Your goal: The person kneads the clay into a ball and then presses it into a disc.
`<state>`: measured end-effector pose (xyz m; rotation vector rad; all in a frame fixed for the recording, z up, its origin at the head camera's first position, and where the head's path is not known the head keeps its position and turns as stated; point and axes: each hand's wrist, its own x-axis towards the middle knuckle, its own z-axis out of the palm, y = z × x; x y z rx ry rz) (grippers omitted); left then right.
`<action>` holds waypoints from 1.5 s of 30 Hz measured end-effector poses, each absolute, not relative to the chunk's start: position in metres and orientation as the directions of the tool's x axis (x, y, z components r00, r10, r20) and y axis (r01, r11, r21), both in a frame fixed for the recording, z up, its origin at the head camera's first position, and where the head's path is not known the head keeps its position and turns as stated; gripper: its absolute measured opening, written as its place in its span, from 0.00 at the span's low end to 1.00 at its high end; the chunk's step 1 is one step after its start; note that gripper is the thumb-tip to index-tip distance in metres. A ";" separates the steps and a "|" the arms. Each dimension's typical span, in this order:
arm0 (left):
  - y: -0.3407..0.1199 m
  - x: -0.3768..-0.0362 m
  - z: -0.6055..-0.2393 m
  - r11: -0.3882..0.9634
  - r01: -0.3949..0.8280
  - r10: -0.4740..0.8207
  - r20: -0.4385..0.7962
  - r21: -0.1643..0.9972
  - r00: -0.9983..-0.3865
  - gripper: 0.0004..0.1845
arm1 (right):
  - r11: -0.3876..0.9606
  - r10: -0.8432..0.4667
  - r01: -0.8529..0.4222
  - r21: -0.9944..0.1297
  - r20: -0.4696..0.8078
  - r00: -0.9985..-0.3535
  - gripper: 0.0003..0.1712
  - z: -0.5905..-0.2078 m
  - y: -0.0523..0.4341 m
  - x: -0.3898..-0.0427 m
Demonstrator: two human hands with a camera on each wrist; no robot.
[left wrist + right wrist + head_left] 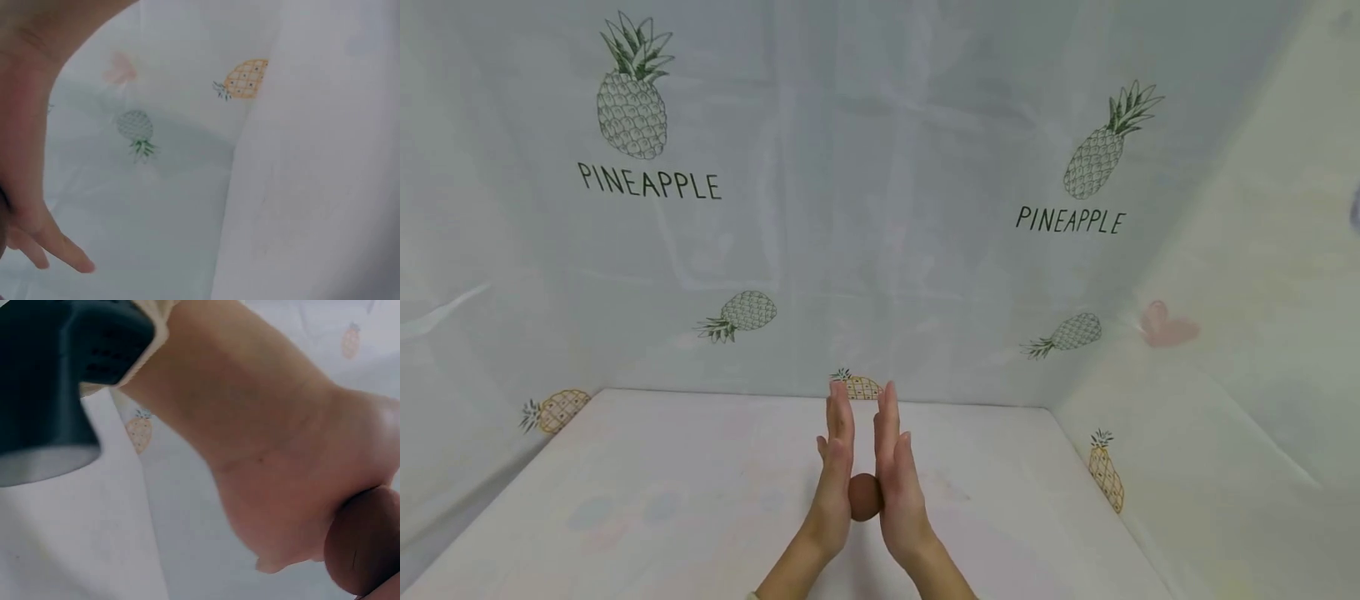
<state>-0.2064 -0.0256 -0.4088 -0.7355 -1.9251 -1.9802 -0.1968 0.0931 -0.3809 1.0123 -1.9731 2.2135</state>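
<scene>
while both palms stand upright and face each other, a small brown ball (862, 497) sits pressed between them, low near the heels of the hands and just above the table (662, 492).

item: left hand (835, 475). fingers straight and together, pointing away from the person toward the back wall; palm flat against the ball's left side. not curled round it.

item: right hand (897, 479). same posture, mirrored; fingers straight, heel of the palm bearing on the ball, as the right wrist view shows close up (365, 540). fingertips of the two hands stand slightly apart, with a narrow gap between them.

item: brown ball. smooth, matt, looks like clay or dough; material cannot be told for certain. held off the table by palm pressure alone, as far as the head view shows.

item: white table, pale covering, faint coloured marks on it.

item: translucent curtain (880, 208) printed with pineapples and the word "pineapple", hung behind and at both sides.

handling note, as a judgement: rolling a ball between flat palms goes best with light, even pressure and the palms kept parallel; squeezing at the heels only would likely flatten it or let it slip downward. moving it toward the centre of the palms would give steadier control.
</scene>
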 end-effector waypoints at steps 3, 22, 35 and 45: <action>-0.020 -0.208 -0.413 -0.071 0.519 0.150 0.524 0.852 -0.839 0.30 | -0.206 -0.375 -0.424 -0.882 0.472 -0.798 0.35 -0.377 0.099 -0.196; -0.003 -0.192 -0.418 -0.143 0.524 0.245 0.543 0.840 -0.803 0.30 | -0.217 -0.290 -0.396 -0.893 0.446 -0.847 0.35 -0.385 0.117 -0.219; -0.025 -0.202 -0.403 -0.161 0.539 0.145 0.560 0.827 -0.816 0.32 | -0.231 -0.416 -0.393 -0.890 0.455 -0.787 0.34 -0.390 0.092 -0.203; -0.027 -0.208 -0.407 -0.137 0.517 0.146 0.533 0.845 -0.833 0.30 | -0.232 -0.411 -0.419 -0.878 0.478 -0.776 0.35 -0.374 0.097 -0.193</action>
